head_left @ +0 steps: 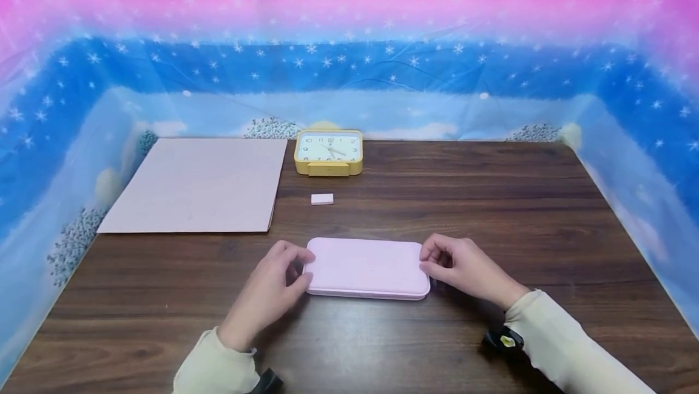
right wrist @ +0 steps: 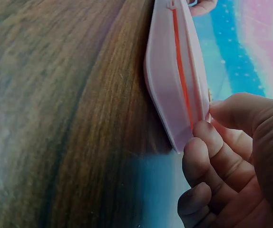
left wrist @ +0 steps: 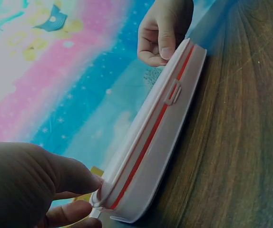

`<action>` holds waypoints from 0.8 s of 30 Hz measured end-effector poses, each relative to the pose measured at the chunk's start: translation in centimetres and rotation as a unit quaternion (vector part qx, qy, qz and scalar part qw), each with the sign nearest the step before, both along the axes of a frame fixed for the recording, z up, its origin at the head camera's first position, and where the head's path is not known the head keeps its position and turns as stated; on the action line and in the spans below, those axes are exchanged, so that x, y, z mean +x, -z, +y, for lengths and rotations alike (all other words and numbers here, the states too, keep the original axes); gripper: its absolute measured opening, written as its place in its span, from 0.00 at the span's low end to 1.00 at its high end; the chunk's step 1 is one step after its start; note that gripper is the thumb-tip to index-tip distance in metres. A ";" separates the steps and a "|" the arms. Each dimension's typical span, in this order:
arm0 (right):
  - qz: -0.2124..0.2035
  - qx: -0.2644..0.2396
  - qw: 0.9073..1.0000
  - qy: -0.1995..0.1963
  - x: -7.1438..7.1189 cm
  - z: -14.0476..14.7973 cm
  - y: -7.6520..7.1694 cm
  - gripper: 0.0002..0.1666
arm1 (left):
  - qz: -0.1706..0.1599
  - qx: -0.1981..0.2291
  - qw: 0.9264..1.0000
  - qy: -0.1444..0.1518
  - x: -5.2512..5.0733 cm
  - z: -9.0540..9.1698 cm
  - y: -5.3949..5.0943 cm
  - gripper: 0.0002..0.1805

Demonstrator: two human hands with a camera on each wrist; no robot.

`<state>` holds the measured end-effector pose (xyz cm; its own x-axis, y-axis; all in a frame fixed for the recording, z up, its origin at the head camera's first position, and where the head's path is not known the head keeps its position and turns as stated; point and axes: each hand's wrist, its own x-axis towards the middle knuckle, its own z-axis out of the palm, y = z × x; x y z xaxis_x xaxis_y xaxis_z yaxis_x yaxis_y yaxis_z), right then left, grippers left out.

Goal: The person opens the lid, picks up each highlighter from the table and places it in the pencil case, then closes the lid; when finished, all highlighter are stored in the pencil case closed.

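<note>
A flat pale pink pencil case [head_left: 367, 266] lies lengthwise on the table between my hands, its lid down. Along its side runs a red-orange band [left wrist: 143, 159], with a small pull tab [left wrist: 173, 92] hanging over it. My left hand [head_left: 267, 289] holds the case's left end between thumb and fingers. At the opposite end, my right hand [head_left: 468, 266] pinches the edge, its thumb above and its other fingers curled, as the right wrist view shows. What is inside the case is hidden.
Beyond the case lies a small white eraser-like block [head_left: 322, 199], with a yellow-framed clock [head_left: 329, 152] behind it. A large pale board [head_left: 199, 187] covers the back left of the brown wooden table [head_left: 464, 200]. Patterned cloth [head_left: 382, 66] surrounds the back and sides.
</note>
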<state>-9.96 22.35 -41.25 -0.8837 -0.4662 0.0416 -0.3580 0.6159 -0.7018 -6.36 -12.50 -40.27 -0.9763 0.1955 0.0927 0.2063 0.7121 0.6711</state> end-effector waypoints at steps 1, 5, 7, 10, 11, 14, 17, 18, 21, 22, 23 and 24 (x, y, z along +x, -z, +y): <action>-0.001 0.001 1.000 -0.002 0.0 -0.1 0.0 0.09 | -0.003 -0.003 1.000 -0.001 0.1 0.0 0.0 0.11; -0.010 0.006 1.000 -0.011 -0.1 -0.2 0.0 0.07 | -0.004 -0.007 1.000 0.004 0.2 -0.1 0.0 0.11; -0.020 0.012 1.000 -0.015 -0.2 -0.3 0.0 0.06 | 0.001 -0.007 1.000 0.016 0.1 -0.1 -0.2 0.10; -0.033 0.023 0.999 -0.024 -0.3 -0.4 -0.1 0.06 | 0.003 -0.007 1.000 0.026 -0.1 -0.2 -0.4 0.10; -0.035 0.028 0.999 -0.027 -0.3 -0.5 -0.2 0.05 | 0.000 -0.011 1.000 0.029 -0.2 -0.3 -0.4 0.10; -0.034 0.043 0.998 -0.034 -0.3 -0.7 -0.3 0.05 | -0.019 -0.024 0.999 0.029 -0.4 -0.3 -0.5 0.10; -0.027 0.052 0.998 -0.033 -0.2 -0.8 -0.3 0.06 | -0.031 -0.033 0.999 0.028 -0.5 -0.3 -0.5 0.10; -0.023 0.055 0.998 -0.031 -0.2 -0.8 -0.3 0.06 | -0.031 -0.034 0.999 0.027 -0.4 -0.2 -0.5 0.10; -0.008 0.063 0.998 -0.018 0.0 -0.8 -0.2 0.07 | -0.022 -0.041 0.999 0.026 -0.3 0.0 -0.6 0.10; 0.001 0.068 0.998 -0.012 0.1 -0.7 -0.3 0.07 | -0.019 -0.043 0.999 0.026 -0.3 0.1 -0.6 0.09; 0.009 0.072 0.997 -0.006 0.1 -0.7 -0.4 0.06 | -0.015 -0.045 0.999 0.026 -0.3 0.2 -0.8 0.09; 0.017 0.075 0.997 0.001 0.2 -0.6 -0.7 0.06 | -0.012 -0.045 0.999 0.026 -0.3 0.2 -1.0 0.09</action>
<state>-9.78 21.72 -40.58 -0.8835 -0.4684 0.0011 -0.3790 0.7135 -0.5893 -6.70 -12.27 -39.30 -0.9664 0.2524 0.0487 0.2288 0.7582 0.6105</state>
